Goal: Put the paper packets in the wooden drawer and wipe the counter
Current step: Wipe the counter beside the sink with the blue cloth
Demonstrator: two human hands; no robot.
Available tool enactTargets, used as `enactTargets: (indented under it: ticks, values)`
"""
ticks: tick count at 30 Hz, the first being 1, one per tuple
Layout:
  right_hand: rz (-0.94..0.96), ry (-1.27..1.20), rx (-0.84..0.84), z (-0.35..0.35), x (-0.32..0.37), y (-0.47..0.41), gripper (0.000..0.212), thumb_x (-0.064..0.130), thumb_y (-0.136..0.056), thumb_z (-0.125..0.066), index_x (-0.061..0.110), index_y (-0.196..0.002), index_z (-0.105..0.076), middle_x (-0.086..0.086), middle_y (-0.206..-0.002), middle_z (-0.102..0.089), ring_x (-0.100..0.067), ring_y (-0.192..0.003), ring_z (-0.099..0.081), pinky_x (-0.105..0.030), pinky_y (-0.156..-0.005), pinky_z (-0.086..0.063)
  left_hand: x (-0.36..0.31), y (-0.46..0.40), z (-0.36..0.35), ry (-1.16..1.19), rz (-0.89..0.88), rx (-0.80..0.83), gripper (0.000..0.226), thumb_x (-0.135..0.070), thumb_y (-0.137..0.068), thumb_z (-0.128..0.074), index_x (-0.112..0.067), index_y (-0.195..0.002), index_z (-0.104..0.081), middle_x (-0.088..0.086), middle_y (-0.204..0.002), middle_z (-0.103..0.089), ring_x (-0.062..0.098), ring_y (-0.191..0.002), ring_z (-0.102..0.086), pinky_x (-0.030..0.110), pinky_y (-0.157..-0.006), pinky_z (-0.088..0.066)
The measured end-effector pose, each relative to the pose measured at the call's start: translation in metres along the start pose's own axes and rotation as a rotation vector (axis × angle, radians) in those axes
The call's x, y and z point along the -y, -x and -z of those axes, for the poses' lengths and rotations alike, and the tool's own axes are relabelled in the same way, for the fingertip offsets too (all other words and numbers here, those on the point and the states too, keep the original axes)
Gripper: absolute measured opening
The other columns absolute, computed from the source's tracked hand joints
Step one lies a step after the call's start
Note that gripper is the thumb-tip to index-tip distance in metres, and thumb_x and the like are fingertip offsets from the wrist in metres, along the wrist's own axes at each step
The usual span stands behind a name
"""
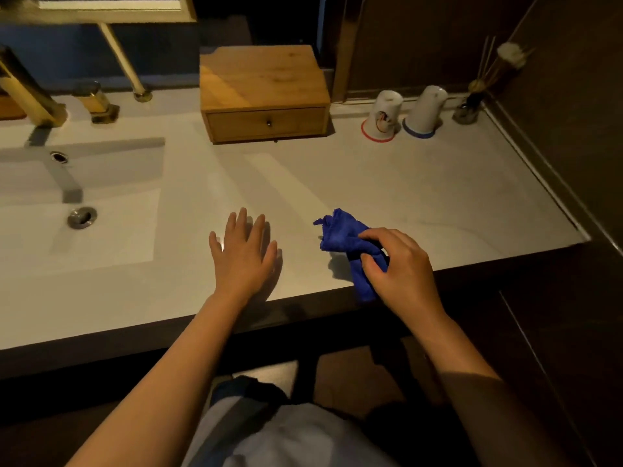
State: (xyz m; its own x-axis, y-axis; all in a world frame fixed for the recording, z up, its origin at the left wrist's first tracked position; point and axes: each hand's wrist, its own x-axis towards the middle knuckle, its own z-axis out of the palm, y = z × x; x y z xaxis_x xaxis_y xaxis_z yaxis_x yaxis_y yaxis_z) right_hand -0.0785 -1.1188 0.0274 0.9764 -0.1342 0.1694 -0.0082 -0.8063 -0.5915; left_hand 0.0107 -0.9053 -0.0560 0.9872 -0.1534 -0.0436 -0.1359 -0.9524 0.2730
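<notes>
A wooden box with one small drawer, shut, stands at the back of the white counter. No paper packets are in sight. My right hand grips a crumpled blue cloth near the counter's front edge; part of the cloth hangs over the edge. My left hand lies flat on the counter with its fingers spread, holding nothing, to the left of the cloth.
A white sink with a brass tap fills the left side. Two upturned white cups, one red-rimmed and one blue-rimmed, stand at the back right beside a reed diffuser. A dark wall borders the counter's right side.
</notes>
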Motion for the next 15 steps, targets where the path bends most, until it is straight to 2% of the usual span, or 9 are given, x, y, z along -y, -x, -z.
enactTargets:
  ticks: [5, 15]
  values:
    - [-0.049, 0.020, -0.032, 0.030, -0.041, -0.003, 0.021, 0.007, -0.082, -0.060, 0.012, -0.102, -0.064, -0.005, -0.101, -0.067, -0.021, -0.093, -0.060, -0.023, -0.080, -0.043, -0.033, -0.010, -0.013, 0.023, 0.000, 0.055, 0.063, -0.054, -0.090, -0.019, -0.027, -0.147, -0.015, 0.006, -0.159, 0.000, 0.025, -0.145, 0.006, 0.058, -0.113, 0.000]
    - [-0.134, 0.032, -0.128, 0.066, -0.076, -0.034, 0.021, 0.002, -0.081, -0.060, 0.010, -0.100, -0.065, -0.006, -0.099, -0.067, -0.022, -0.091, -0.060, -0.027, -0.079, -0.045, -0.035, -0.014, -0.030, -0.043, 0.023, 0.052, 0.066, -0.054, -0.087, -0.018, -0.029, -0.147, -0.011, 0.005, -0.159, -0.002, 0.023, -0.145, 0.005, 0.057, -0.113, 0.000]
